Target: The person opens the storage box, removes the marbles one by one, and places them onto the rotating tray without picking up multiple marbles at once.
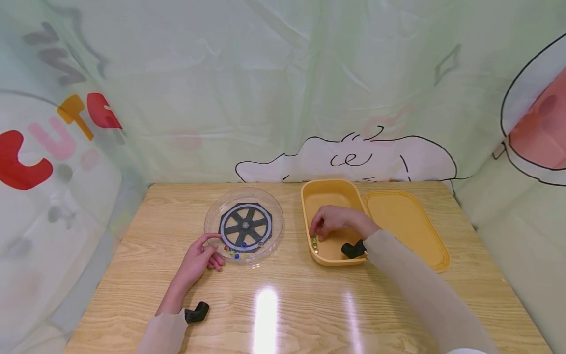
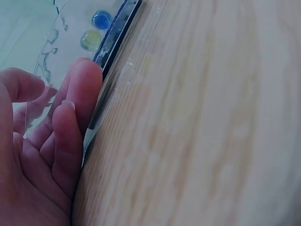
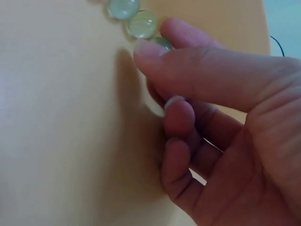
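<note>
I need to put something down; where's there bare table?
Widest: the wooden table this side of the clear dish and yellow box, between left sleeve and right sleeve. Another lies between dish and table's left edge. Crowded: the dish's near side, with left hand and marbles, and the box's left side, with right hand and green marbles.

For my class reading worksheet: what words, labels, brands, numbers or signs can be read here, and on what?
"CUT", then a red letter, perhaps "e", partly lost in a fold: left-hand curtain.
Grey marks above: too blurred to read.
Clear dish, yellow box, lid: no readable text.
</note>
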The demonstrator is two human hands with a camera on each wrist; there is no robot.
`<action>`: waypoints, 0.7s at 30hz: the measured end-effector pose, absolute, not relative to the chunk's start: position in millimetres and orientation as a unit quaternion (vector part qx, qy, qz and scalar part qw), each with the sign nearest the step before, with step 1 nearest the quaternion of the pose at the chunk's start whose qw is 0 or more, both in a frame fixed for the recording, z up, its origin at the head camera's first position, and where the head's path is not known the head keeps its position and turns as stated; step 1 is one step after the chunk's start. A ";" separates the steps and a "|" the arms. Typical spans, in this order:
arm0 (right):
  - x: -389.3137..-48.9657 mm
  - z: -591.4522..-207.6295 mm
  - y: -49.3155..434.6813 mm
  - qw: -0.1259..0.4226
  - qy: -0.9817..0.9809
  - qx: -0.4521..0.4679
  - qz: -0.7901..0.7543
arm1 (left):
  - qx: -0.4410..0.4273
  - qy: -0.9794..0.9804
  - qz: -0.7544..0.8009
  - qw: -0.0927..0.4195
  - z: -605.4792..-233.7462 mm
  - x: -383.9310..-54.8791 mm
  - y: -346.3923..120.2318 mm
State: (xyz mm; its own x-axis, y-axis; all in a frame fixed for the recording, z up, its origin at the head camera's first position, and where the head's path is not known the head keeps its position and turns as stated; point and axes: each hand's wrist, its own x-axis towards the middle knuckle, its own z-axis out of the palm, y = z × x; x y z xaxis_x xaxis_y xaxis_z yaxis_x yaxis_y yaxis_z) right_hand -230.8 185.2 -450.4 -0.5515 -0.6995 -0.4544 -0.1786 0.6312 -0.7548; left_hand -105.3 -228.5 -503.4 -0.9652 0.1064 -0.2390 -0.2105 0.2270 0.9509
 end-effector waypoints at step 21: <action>-229.6 -441.4 193.1 0.325 0.840 -0.274 -0.338 | -0.042 0.770 0.623 0.130 -503.7 -104.7 -227.5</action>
